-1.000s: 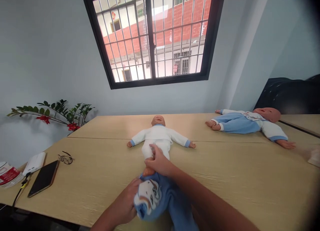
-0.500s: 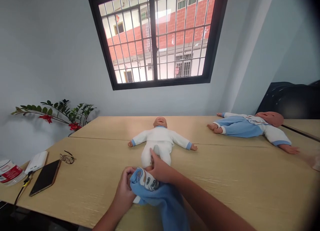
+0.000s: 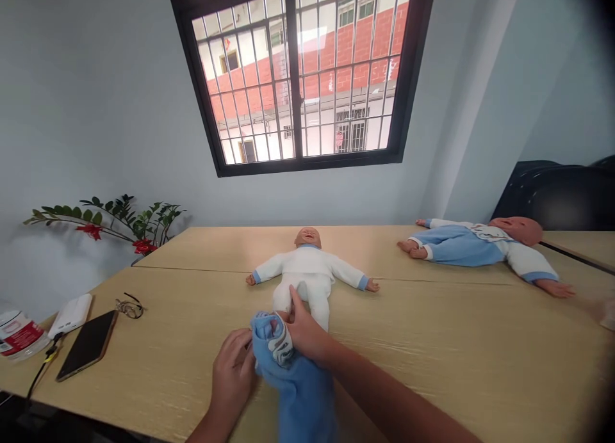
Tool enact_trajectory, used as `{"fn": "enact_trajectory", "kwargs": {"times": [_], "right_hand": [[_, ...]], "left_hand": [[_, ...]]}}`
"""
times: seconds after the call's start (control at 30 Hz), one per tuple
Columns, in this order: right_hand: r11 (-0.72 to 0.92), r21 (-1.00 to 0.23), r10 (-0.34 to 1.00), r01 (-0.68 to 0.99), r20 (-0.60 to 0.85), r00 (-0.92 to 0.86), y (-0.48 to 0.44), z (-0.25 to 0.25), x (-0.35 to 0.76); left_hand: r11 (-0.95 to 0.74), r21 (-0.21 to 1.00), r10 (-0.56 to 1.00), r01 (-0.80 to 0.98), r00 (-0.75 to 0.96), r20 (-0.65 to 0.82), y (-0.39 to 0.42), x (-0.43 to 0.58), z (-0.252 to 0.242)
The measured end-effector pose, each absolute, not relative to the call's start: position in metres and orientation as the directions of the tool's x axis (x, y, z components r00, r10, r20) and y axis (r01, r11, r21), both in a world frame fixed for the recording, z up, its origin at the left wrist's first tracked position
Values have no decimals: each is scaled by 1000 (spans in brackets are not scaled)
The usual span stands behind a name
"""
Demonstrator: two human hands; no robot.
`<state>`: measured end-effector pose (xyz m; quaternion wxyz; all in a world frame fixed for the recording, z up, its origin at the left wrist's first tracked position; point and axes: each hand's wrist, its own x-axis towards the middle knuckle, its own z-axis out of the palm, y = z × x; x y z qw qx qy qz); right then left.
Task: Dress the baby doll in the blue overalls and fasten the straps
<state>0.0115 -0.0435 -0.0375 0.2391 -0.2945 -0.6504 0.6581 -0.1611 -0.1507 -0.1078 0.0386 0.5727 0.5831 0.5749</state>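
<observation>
A baby doll [image 3: 307,264] lies on its back on the table, head away from me, in a white top and white bottoms with blue cuffs and collar. Bunched blue trousers [image 3: 298,385] with a grey-and-white printed patch hang at the doll's feet, covering one foot in part. My left hand [image 3: 233,369] pinches the left edge of the gathered cloth. Around the doll's lower leg, beside the gathered opening, my right hand [image 3: 307,331] is closed, thumb or finger pointing up the leg; its other fingers are partly hidden by the cloth.
A second doll [image 3: 461,244] in blue trousers lies at the back right. Toward the left are glasses [image 3: 129,306], a dark phone [image 3: 88,345], a white power bank [image 3: 70,315] with a cable, and a jar [image 3: 19,334] with a red label. A plant [image 3: 137,225] stands beyond the table's left edge.
The gathered trousers have turned more upright, and their hanging part has swung left. My left hand has shifted slightly left and down, its fingers now at the cloth's outer edge.
</observation>
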Motion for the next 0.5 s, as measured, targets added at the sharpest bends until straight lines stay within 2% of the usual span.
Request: {"fn": "enact_trajectory", "kwargs": {"times": [0.07,0.13,0.2,0.4,0.5], "right_hand": [[-164,-986,725,-10,-113,-679,-45,-33,14],[-198,-979,709,-56,-103,-697,-43,-34,15],[-198,-979,722,-55,-107,-684,-40,-39,13],[-175,-984,810,-43,-119,-575,-38,-56,0],[-37,-999,816,29,-47,-576,-39,-70,-8]], "left_hand": [[-284,812,731,510,-432,528,-148,-162,-113],[-268,878,719,397,-524,456,-146,-162,-118],[-251,895,710,369,-558,429,-145,-162,-120],[-220,915,815,338,-452,362,-150,-151,-105],[-214,911,854,353,-384,350,-150,-144,-99]]}}
